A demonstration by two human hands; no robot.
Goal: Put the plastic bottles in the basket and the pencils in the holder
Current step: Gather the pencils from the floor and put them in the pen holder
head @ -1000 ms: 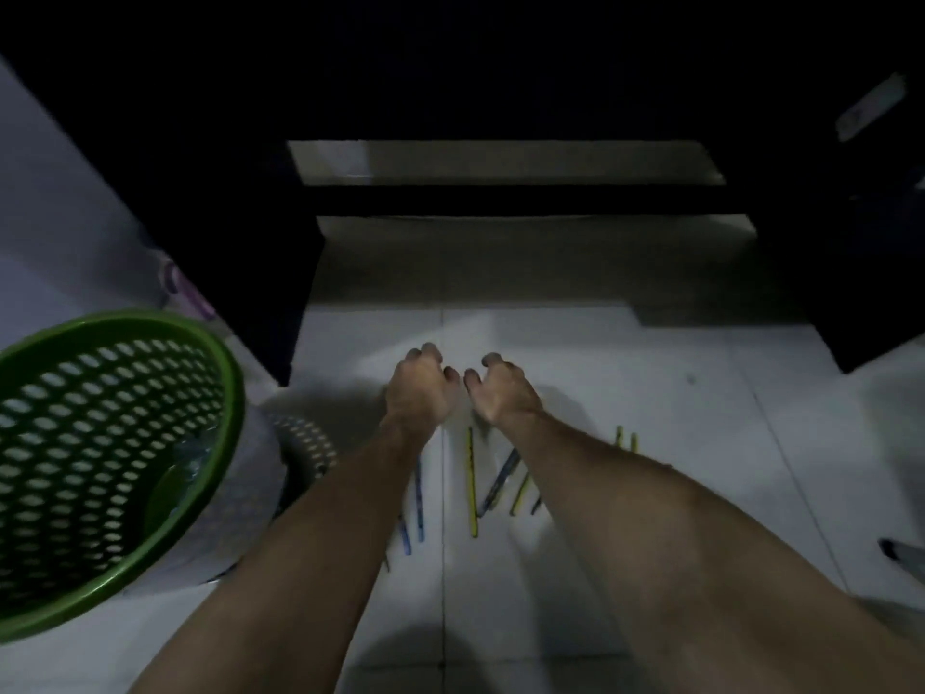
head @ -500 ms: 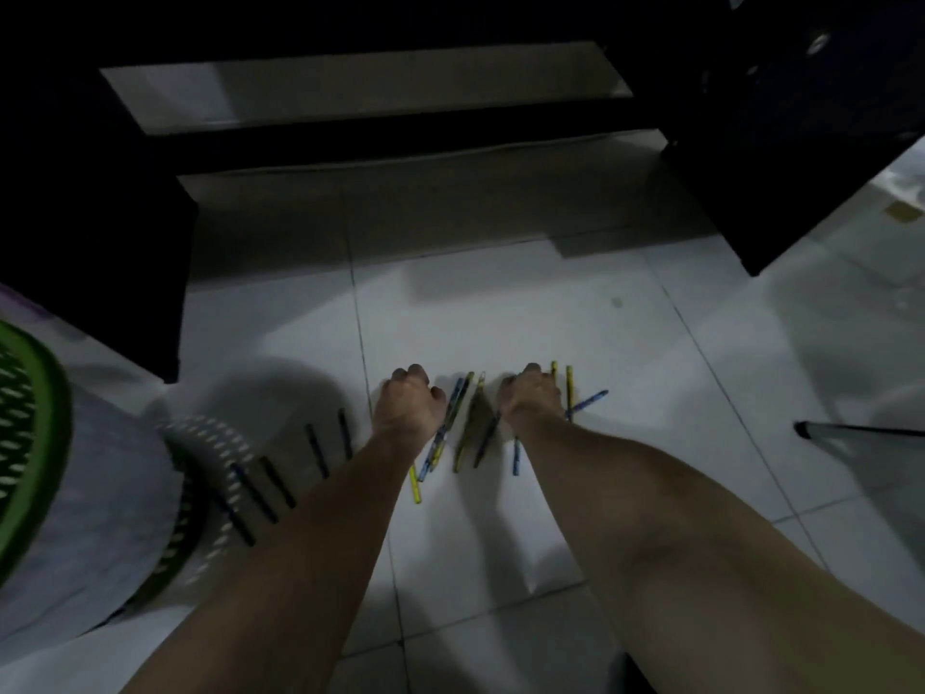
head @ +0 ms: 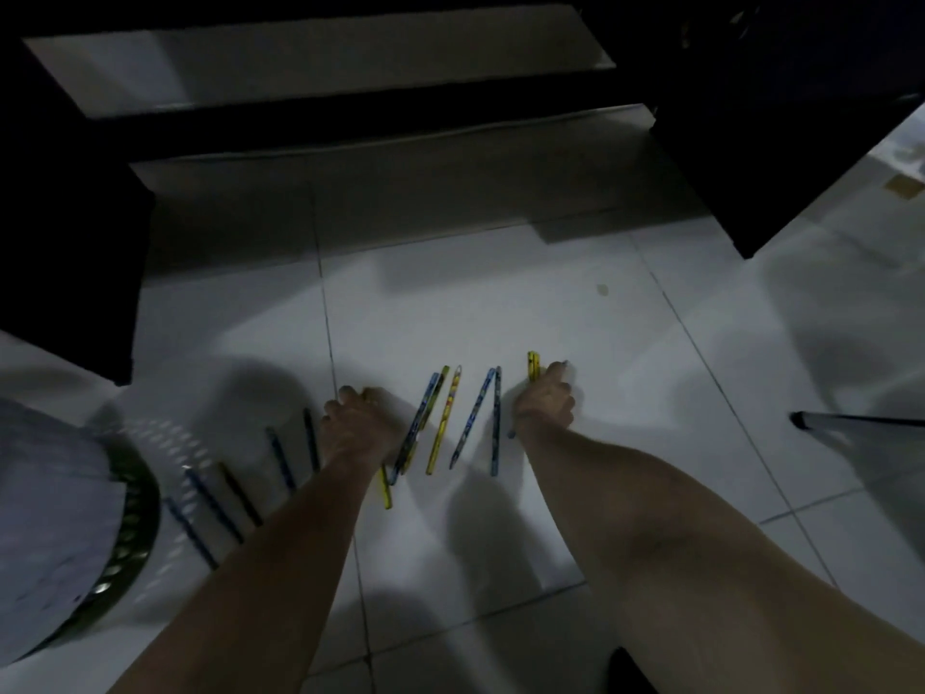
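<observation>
Several blue and yellow pencils [head: 453, 418] lie fanned out on the white tiled floor between my two hands. More dark blue pencils [head: 278, 455] lie in shadow to the left of my left arm. My left hand [head: 358, 425] rests knuckles-up on the floor with its fingers curled under, and a yellow pencil [head: 386, 490] pokes out beneath the wrist. My right hand [head: 545, 400] is curled around the near end of two yellow pencils [head: 533, 365]. The basket [head: 127, 518] shows only its grey wall and perforated base at the left edge. No bottles or holder are visible.
Dark furniture stands at the left [head: 65, 242] and at the upper right [head: 776, 117], with a raised step [head: 350, 67] behind. A thin dark rod [head: 856, 419] juts in from the right edge. The scene is dim.
The view has tilted down and right, and the basket has slid almost out of frame. My hands have dropped to the floor and spread apart among the pencils; the right hand has reached the yellow pair.
</observation>
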